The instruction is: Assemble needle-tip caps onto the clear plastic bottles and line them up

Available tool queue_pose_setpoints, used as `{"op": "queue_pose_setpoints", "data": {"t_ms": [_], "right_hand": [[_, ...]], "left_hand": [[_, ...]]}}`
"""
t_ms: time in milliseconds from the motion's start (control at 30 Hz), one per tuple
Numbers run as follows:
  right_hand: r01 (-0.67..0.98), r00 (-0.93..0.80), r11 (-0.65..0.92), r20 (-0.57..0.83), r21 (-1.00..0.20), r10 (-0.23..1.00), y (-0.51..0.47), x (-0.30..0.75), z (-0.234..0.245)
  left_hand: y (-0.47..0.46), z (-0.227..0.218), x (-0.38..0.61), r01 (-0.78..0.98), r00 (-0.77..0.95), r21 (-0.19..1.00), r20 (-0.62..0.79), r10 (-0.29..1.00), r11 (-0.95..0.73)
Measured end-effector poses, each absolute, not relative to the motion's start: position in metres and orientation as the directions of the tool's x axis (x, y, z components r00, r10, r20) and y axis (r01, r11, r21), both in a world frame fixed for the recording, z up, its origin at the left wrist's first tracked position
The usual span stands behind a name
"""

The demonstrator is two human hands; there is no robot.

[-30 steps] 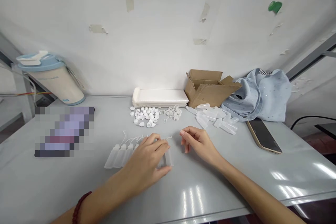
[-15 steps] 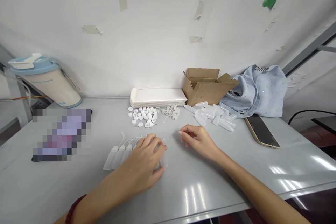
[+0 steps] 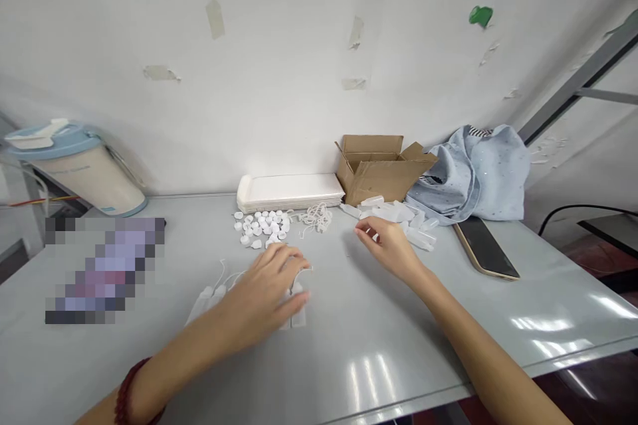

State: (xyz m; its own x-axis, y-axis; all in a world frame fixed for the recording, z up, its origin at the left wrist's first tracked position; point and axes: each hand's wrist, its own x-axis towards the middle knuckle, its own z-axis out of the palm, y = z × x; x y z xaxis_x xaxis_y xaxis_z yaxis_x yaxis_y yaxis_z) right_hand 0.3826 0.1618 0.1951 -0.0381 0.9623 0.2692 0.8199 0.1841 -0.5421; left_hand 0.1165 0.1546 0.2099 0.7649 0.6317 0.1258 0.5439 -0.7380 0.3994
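Note:
My left hand [image 3: 266,289] lies flat, fingers spread, over a row of small translucent squeeze bottles with strings [image 3: 207,299] on the grey table [image 3: 379,345]. My right hand [image 3: 391,246] reaches out with loosely curled fingers, close to a heap of empty translucent bottles [image 3: 406,220] in front of a cardboard box [image 3: 376,169]. Nothing shows in its fingers. White caps [image 3: 262,226] and a tangle of white strings [image 3: 315,218] lie between the two hands, farther back.
A stack of white trays [image 3: 289,190] leans by the wall. A white and blue jug [image 3: 74,169] stands at the back left. A blue cloth bag [image 3: 473,172] and a dark phone [image 3: 486,249] lie to the right. A pixelated patch covers something on the left.
My right hand has moved away from the bottle row, back and to the right toward the bottle heap. My left hand stayed on the row. The camera has shifted right.

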Motion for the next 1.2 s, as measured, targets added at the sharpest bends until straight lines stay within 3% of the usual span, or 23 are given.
{"op": "queue_pose_setpoints", "data": {"t_ms": [433, 567, 833, 1033, 1200], "right_hand": [[0.961, 0.065, -0.018, 0.164, -0.275, 0.984, 0.167, 0.391, 0.196], [0.968, 0.071, -0.039, 0.126, -0.246, 0.99, 0.168, 0.388, 0.19], [0.955, 0.094, -0.07, 0.07, -0.289, 0.993, 0.167, 0.384, 0.19], [0.937, 0.098, -0.081, 0.031, -0.339, 0.995, 0.161, 0.376, 0.191], [0.918, 0.059, -0.035, 0.049, -0.395, 0.997, 0.157, 0.37, 0.189]], "left_hand": [[0.239, 0.204, 0.167, 0.709, 0.64, 0.194, 0.225, 0.734, -0.678], [0.244, 0.199, 0.18, 0.722, 0.613, 0.197, 0.265, 0.745, -0.664], [0.229, 0.219, 0.163, 0.668, 0.543, 0.454, 0.242, 0.804, -0.589], [0.21, 0.231, 0.135, 0.62, 0.397, 0.698, 0.114, 0.911, -0.357], [0.218, 0.226, 0.13, 0.541, 0.325, 0.816, 0.019, 0.946, -0.202]]}}
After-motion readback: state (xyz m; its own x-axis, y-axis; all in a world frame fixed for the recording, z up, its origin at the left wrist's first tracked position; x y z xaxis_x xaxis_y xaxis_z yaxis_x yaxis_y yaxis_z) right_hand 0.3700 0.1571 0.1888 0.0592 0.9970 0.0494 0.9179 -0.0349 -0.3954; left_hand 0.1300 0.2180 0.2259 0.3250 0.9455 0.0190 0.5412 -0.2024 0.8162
